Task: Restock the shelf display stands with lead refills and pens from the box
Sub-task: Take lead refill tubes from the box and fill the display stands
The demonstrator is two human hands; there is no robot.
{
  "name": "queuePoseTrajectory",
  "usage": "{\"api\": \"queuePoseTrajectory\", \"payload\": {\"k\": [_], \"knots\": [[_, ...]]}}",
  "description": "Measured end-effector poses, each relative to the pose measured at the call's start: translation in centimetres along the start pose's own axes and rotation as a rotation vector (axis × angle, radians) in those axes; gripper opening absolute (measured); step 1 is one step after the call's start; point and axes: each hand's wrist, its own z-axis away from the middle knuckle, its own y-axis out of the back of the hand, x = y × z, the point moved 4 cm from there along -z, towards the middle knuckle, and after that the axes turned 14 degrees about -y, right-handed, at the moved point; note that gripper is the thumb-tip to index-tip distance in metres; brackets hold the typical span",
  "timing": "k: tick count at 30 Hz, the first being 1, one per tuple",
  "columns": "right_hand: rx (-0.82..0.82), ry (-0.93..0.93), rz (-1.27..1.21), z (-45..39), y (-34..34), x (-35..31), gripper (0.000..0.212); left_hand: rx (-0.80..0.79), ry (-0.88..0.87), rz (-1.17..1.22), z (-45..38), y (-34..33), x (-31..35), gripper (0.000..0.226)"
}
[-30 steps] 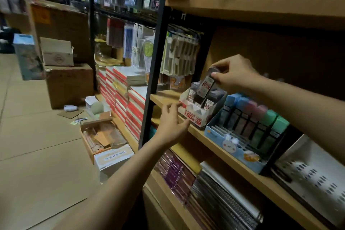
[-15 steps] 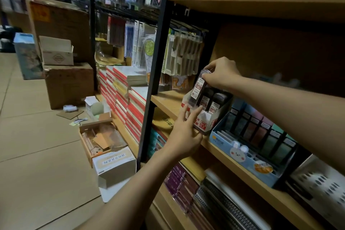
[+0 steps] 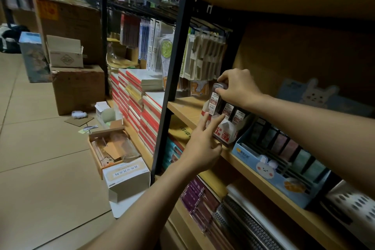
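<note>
The lead refill case (image 3: pixel 215 97) stands at the left end of the white display stand (image 3: pixel 227 130) on the wooden shelf (image 3: pixel 183 107); it sits higher than the two refill cases (image 3: pixel 232 112) next to it; a second ago it was tilted in the air above the stand, and now it is upright and partly down in its slot; the right hand (image 3: pixel 236 87) pinches its top with curled fingers; the left hand (image 3: pixel 203 146) has come up from below the shelf edge; now two straight fingers (image 3: pixel 215 126) touch the front of the stand, and the rest of that hand is loose and holds nothing; just to the right of the stand sits a blue bunny display box (image 3: pixel 269 170) full of pastel cases; the head has come closer, so the shelf looks bigger than before; on the floor (image 3: pixel 40 158) to the left lies an open cardboard box (image 3: pixel 110 149), with a white box (image 3: pixel 125 176) just beside it.
</note>
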Motion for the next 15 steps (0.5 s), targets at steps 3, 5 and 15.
{"api": "queuePoseTrajectory", "payload": {"k": [3,5,15], "knots": [[0.020,0.042,0.029,0.8,-0.8,0.3,0.028,0.002,-0.003,-0.016,0.0,-0.2,0.0,0.086],[0.040,0.050,0.088,1.1,-1.4,0.6,0.029,-0.003,-0.009,-0.031,0.0,-0.4,0.0,0.087],[0.015,0.136,0.207,2.4,-1.2,1.5,0.031,-0.067,-0.060,-0.061,0.7,0.2,0.4,0.087]]}}
